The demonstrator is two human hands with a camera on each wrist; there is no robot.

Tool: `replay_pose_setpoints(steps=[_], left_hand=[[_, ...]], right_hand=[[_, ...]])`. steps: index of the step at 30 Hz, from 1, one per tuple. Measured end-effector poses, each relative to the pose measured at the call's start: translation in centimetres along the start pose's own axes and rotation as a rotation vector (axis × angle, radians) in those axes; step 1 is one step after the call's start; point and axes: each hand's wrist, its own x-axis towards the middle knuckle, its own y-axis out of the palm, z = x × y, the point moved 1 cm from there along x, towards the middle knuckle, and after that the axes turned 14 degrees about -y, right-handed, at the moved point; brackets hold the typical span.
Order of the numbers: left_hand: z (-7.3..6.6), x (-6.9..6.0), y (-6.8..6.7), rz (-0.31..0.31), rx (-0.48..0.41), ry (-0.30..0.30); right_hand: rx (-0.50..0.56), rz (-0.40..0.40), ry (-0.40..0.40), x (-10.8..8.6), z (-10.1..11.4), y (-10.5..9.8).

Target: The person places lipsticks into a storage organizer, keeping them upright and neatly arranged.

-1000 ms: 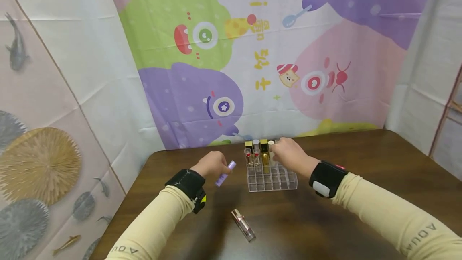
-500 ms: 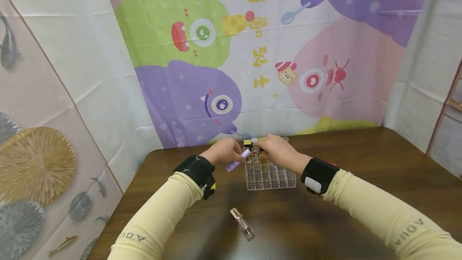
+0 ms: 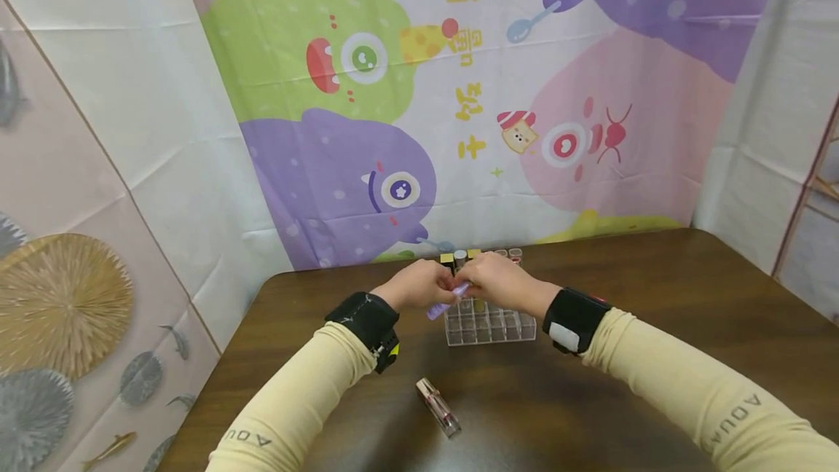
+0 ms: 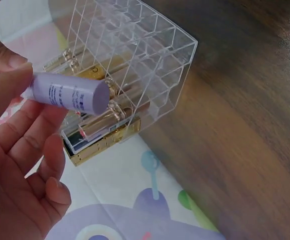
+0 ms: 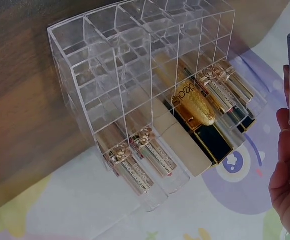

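My left hand [image 3: 418, 284] pinches a slim lilac cosmetic tube [image 4: 77, 94] with small print on its side. My right hand [image 3: 503, 279] meets it at the tube's upper end, its fingers pinching there. The tube is tilted, its lower end pointing toward me and to the left. Just behind and below both hands stands a clear acrylic lipstick organizer [image 3: 491, 331]. Its back rows hold lipsticks, among them a gold one [image 5: 197, 107], a beige one [image 5: 182, 142] and clear-capped ones [image 5: 157, 155]. In the head view, my hands hide part of these.
A rose-gold lipstick with a clear end [image 3: 438, 408] lies on the dark wooden table [image 3: 623, 384], nearer to me than the organizer. The organizer's front compartments show no lipsticks. A cartoon-print cloth [image 3: 485, 202] hangs behind the table.
My left hand has carried the lilac tube right and up toward the organizer. My right hand has come left from the organizer's right side to the tube's upper end. The lying lipstick stays put.
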Motion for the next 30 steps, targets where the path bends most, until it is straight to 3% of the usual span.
replay_pose_setpoints(steps=[6, 12, 17, 24, 30], left_hand=[[0.8, 0.1, 0.3, 0.040, 0.002, -0.061], [2.9, -0.6, 0.7, 0.024, 0.021, -0.147], [4.6, -1.6, 1.6, 0.029, 0.019, -0.200], [6.2, -2.5, 3.0, 0.045, -0.002, -0.227], [6.9, -2.4, 3.7, 0.053, 0.006, -0.241]], right_hand=[[-0.023, 0.031, 0.045, -0.6, -0.5, -0.7], [-0.046, 0.070, 0.106, -1.4, -2.2, -2.7], [-0.025, 0.158, 0.163, -2.2, -4.1, -4.0], [-0.101, 0.264, 0.092, -2.8, -5.8, -3.6], [-0.084, 0.320, 0.061, -2.0, -5.5, -2.3]])
